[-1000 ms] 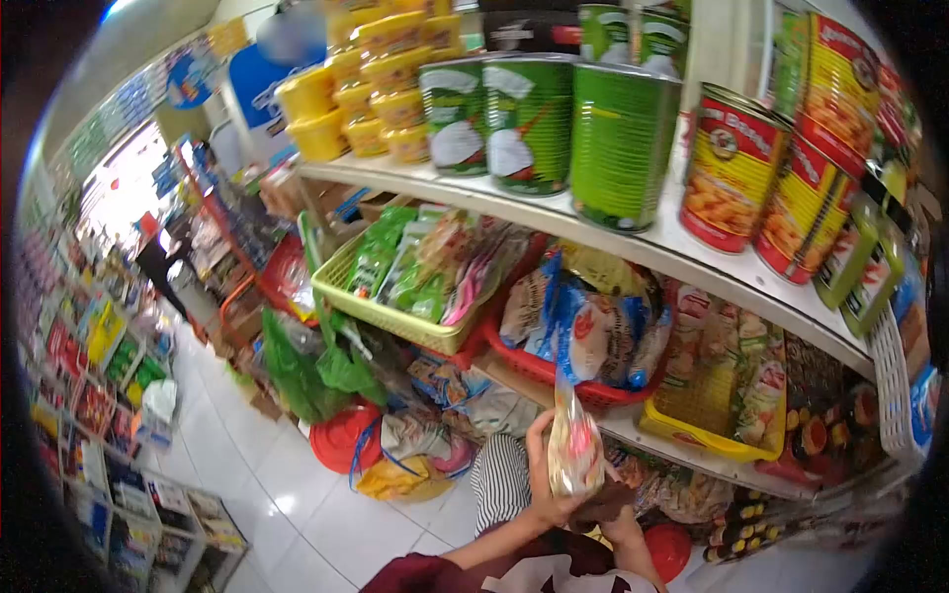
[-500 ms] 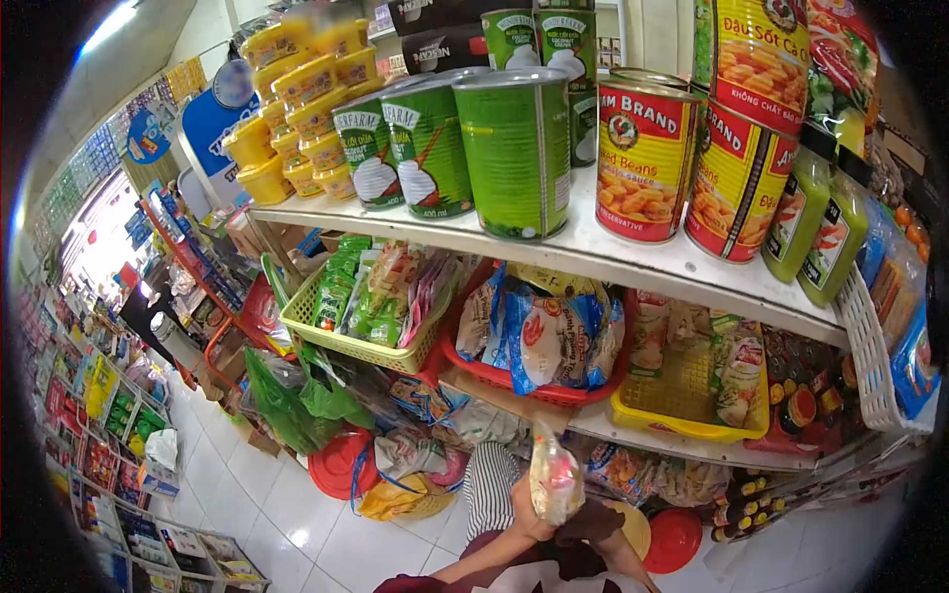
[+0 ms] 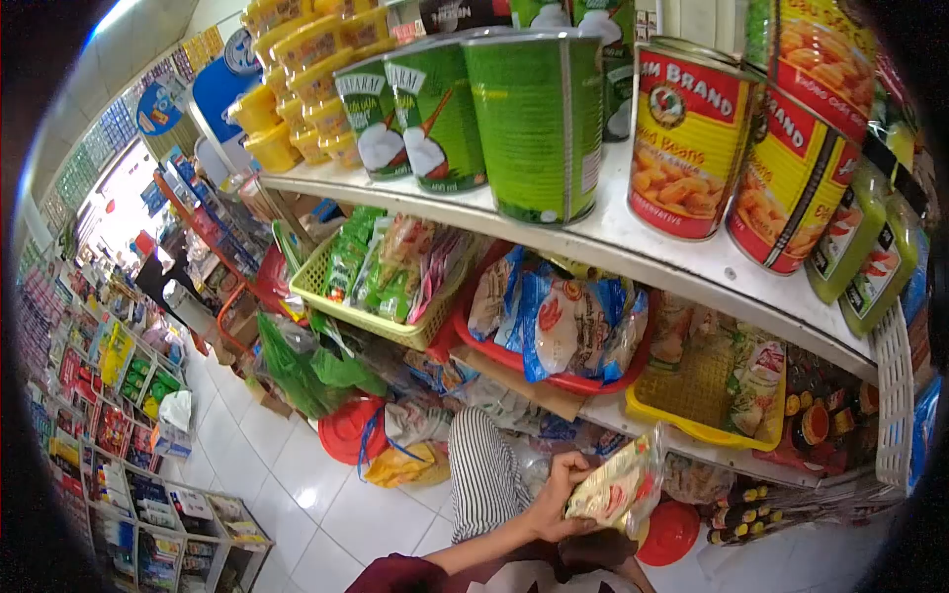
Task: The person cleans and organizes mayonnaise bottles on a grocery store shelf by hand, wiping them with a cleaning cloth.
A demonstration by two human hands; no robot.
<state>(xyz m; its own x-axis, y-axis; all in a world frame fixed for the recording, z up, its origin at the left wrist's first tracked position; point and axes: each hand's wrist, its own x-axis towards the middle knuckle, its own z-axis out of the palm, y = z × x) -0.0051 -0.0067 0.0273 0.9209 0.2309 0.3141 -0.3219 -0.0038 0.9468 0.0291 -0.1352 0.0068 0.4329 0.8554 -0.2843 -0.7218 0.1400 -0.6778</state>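
Note:
My left hand [image 3: 560,502] is closed on the left end of a clear, pale yellowish food packet [image 3: 618,484] with red and green print. The packet is tilted, below the yellow basket [image 3: 692,425], which has similar packets at its right side. My right hand is hidden behind the packet; only part of the forearm shows at the bottom. Left of the yellow basket, a red basket [image 3: 457,331] holds blue and white bags [image 3: 573,316].
Green cans [image 3: 534,128] and red-yellow bean cans [image 3: 682,143] stand on the white shelf [image 3: 633,242] above. A light green basket [image 3: 371,314] of sachets sits at left. A red lid [image 3: 668,534] and dark bottles [image 3: 746,514] are low at the right.
The packet has moved right and turned, showing its broader printed face. My left hand has shifted right with it. The view has tilted and the shelf looks nearer.

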